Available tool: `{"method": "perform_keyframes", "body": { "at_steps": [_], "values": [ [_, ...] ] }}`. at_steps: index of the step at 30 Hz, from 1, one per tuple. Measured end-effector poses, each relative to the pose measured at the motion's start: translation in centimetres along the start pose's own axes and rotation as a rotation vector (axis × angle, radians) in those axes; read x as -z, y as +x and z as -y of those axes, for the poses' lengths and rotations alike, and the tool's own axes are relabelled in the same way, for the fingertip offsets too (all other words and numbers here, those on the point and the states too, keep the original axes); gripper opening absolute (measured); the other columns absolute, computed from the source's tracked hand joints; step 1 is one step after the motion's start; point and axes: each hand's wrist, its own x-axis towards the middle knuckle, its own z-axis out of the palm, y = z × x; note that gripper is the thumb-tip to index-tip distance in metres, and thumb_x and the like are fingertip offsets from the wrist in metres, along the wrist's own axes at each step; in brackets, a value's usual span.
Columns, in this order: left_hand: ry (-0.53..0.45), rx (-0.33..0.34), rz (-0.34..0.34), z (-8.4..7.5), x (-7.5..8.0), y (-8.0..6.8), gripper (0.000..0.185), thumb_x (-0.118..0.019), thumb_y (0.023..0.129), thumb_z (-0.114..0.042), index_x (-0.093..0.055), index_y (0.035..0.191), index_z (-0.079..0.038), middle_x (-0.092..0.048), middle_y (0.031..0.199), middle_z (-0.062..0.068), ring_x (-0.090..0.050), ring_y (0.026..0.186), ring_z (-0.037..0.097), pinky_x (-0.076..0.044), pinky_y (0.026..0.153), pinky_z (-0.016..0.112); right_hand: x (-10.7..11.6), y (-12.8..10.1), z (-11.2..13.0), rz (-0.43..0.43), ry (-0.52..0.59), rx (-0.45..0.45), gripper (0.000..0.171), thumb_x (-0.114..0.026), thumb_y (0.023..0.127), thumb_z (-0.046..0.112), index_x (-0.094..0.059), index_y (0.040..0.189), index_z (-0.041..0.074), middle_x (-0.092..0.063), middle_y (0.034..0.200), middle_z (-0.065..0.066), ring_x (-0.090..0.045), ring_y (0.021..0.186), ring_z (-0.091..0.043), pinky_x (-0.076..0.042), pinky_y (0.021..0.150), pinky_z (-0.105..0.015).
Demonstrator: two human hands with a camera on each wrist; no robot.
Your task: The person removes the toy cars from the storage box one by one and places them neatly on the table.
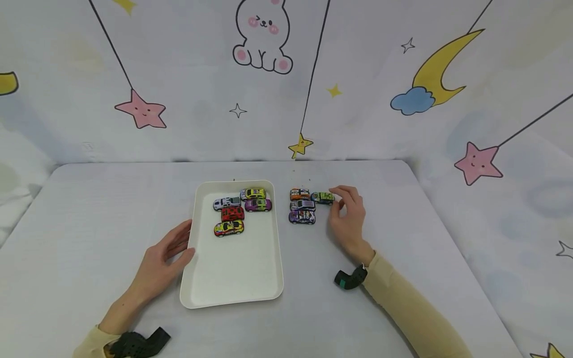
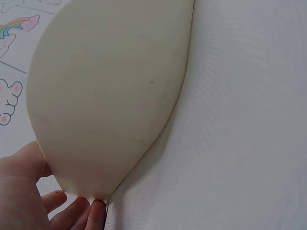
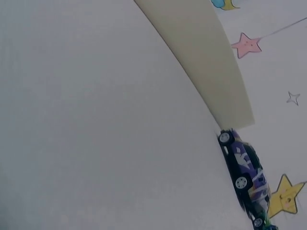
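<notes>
From the head view, a shallow cream rectangular plastic tray [image 1: 233,278] is seen on the pale grey counter [image 1: 80,209]. Its left rim is met by the left hand [image 1: 166,258], fingers fairly straight and the thumb laid against the edge, apparently to steady it. Five small die-cast toy cars are gathered at the tray's far end: a white one [image 1: 227,203], a yellow-green one [image 1: 253,194], a purple one [image 1: 258,205], a red one [image 1: 233,214] and a yellow-red one [image 1: 229,227]. Right of the tray, four more stand on the counter. The small green toy car [image 1: 323,198] is pinched by the curled fingertips of the right hand [image 1: 346,219]; the orange [image 1: 300,194], silver [image 1: 302,205] and purple-white [image 1: 302,217] cars sit just beside it.

In the left wrist view, the tray's underside and outer wall [image 2: 110,96] are shown, with fingertips [image 2: 79,211] touching its lower edge.

In the right wrist view, only the counter, the tray's edge [image 3: 211,72] and the purple-white car [image 3: 244,167] are visible; the hand itself is not shown.
</notes>
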Motion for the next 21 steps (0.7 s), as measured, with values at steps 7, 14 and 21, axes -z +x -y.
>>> {"method": "perform_keyframes", "body": {
  "at_steps": [7, 14, 21],
  "values": [
    [-0.002, -0.005, -0.003, 0.1, 0.0, 0.0, 0.061, -0.067, 0.094, -0.004, -0.043, 0.150, -0.006, -0.055, 0.144, 0.020, -0.054, 0.120, -0.010, -0.046, 0.095, 0.004, -0.8, -0.9, 2.6, -0.057, 0.159, 0.149, 0.032, -0.054, 0.081, -0.019, -0.073, 0.101, -0.003, -0.066, 0.102, -0.020, -0.051, 0.072, -0.026, -0.033, 0.077, -0.030],
    [-0.002, -0.008, -0.004, 0.0, 0.0, 0.0, 0.061, -0.067, 0.094, -0.004, -0.044, 0.150, -0.006, -0.055, 0.144, 0.019, -0.055, 0.119, -0.010, -0.046, 0.095, 0.004, -1.9, -2.2, 5.6, -0.044, 0.249, 0.297, 0.024, -0.051, 0.081, -0.009, -0.072, 0.091, -0.001, -0.067, 0.092, -0.018, -0.057, 0.074, -0.026, -0.032, 0.070, -0.033],
    [0.000, -0.011, -0.006, 0.1, 0.0, 0.0, 0.062, -0.067, 0.093, -0.004, -0.044, 0.150, -0.006, -0.055, 0.144, 0.019, -0.055, 0.119, -0.009, -0.046, 0.095, 0.004, -2.3, -3.3, 8.4, 0.153, 0.333, 0.421, 0.018, -0.056, 0.091, 0.002, -0.071, 0.100, 0.000, -0.066, 0.098, -0.015, -0.059, 0.083, -0.023, -0.044, 0.069, -0.030]
  ]
}}
